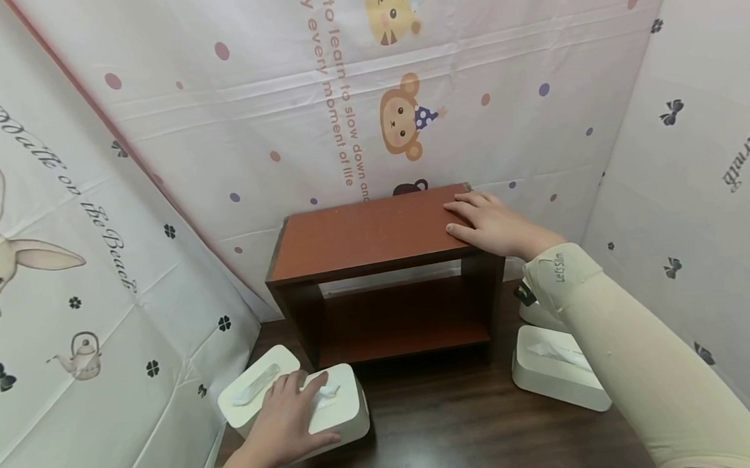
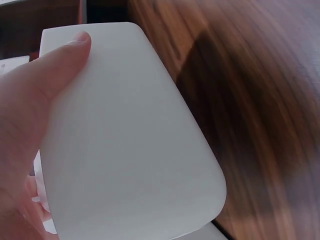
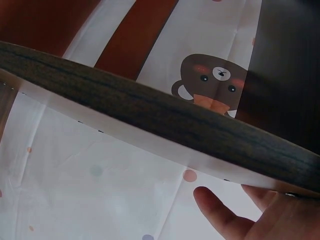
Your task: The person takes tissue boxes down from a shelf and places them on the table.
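My left hand (image 1: 286, 419) grips a white tissue box (image 1: 351, 417) from above, with a white tissue sticking out of its top. In the left wrist view the thumb (image 2: 65, 60) lies along the smooth side of that box, while the other fingers are mostly hidden behind it. A second white tissue box (image 1: 282, 359) stands right beside it on the left. On the right end of a low reddish-brown shelf (image 1: 362, 234), my right hand (image 1: 498, 226) rests with its fingers spread on the top. The shelf's dark edge (image 3: 150, 110) crosses the right wrist view.
On the right, a tissue box (image 1: 555, 387) sits on the dark wood table (image 1: 449, 428), with another white box (image 1: 535, 315) behind it, partly hidden by the right sleeve. Printed cloth (image 1: 248, 127) encloses the table at the back and both sides.
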Tool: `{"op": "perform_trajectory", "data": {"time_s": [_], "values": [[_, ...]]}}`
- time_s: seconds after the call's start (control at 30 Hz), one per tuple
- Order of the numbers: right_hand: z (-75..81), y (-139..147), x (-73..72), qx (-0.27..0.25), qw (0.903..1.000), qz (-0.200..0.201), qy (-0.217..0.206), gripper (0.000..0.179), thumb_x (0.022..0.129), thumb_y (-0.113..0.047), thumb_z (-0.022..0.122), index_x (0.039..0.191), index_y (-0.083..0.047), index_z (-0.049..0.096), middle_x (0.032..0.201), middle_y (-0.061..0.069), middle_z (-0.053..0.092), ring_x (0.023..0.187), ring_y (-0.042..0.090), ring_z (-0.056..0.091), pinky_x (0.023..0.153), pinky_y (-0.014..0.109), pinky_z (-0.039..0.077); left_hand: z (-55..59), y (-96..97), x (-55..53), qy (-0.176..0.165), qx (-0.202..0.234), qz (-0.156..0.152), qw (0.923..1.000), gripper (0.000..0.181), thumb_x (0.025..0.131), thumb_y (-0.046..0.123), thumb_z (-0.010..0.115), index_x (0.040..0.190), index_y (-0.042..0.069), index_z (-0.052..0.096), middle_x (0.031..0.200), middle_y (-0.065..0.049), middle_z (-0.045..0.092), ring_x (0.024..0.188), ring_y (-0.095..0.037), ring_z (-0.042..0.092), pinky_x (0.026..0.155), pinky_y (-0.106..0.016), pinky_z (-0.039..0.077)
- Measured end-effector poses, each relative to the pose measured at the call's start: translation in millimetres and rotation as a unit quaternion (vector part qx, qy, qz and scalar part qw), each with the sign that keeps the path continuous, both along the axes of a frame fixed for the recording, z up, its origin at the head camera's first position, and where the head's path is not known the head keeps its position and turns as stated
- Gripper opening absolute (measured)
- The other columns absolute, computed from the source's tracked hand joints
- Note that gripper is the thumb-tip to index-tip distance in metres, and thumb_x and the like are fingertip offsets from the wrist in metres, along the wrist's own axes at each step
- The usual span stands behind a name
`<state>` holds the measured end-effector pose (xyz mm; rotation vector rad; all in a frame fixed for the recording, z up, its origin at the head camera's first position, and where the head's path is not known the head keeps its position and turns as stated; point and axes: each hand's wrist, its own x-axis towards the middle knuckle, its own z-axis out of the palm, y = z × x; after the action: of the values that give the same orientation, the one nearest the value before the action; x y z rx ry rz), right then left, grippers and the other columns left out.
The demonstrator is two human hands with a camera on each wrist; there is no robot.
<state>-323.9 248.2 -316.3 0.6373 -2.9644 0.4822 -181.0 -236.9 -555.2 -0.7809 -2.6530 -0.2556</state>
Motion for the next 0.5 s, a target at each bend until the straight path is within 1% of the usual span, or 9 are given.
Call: {"op": "perform_trajectory", "data": {"time_s": [0.1,0.13,0.23,0.37,0.5], "values": [[-0.5,0,-0.6,-0.002,1.0000,0.001,0.001,0.070,0.116,-0.056,0.044,0.173,-0.015,0.037,0.180,0.018,0.023,0.165,0.046,0.012,0.126,0.073,0.019,-5.6,-5.6,0.5,-0.002,-0.006,0.009,0.9999,0.110,0.068,0.092,0.081,0.154,0.025,0.062,0.130,-0.019,0.061,0.118,-0.042,0.058,0.093,-0.062,0.050],[-0.5,0,-0.7,-0.003,1.0000,0.001,0.001,0.070,0.116,-0.055,0.044,0.173,-0.015,0.037,0.180,0.018,0.023,0.165,0.046,0.012,0.126,0.073,0.019,0.3,-4.4,3.9,-0.012,-0.013,0.020,0.9997,0.109,0.066,0.090,0.083,0.150,0.022,0.065,0.127,-0.019,0.062,0.115,-0.043,0.059,0.090,-0.063,0.051],[0.1,-1,-0.4,-0.004,1.0000,0.002,0.003,0.070,0.116,-0.055,0.045,0.173,-0.015,0.038,0.180,0.018,0.023,0.165,0.046,0.012,0.127,0.073,0.019,-3.8,-9.1,5.0,-0.036,-0.035,0.043,0.9978,0.108,0.066,0.084,0.088,0.149,0.019,0.067,0.130,-0.019,0.063,0.117,-0.041,0.060,0.092,-0.061,0.052],[1.0,-1,0.4,-0.005,1.0000,0.003,0.002,0.070,0.116,-0.055,0.045,0.173,-0.015,0.038,0.180,0.018,0.024,0.165,0.046,0.013,0.127,0.073,0.018,-8.7,-13.9,7.9,-0.076,-0.053,0.077,0.9927,0.107,0.069,0.085,0.087,0.153,0.024,0.064,0.137,-0.017,0.062,0.124,-0.038,0.059,0.098,-0.057,0.051],[0.3,0,0.4,-0.006,1.0000,0.001,0.003,0.069,0.116,-0.054,0.046,0.172,-0.015,0.038,0.179,0.018,0.024,0.165,0.046,0.013,0.127,0.073,0.019,-15.5,-19.1,8.4,-0.095,-0.051,0.089,0.9901,0.107,0.069,0.086,0.085,0.154,0.025,0.064,0.140,-0.018,0.061,0.125,-0.038,0.059,0.099,-0.057,0.051]]}}
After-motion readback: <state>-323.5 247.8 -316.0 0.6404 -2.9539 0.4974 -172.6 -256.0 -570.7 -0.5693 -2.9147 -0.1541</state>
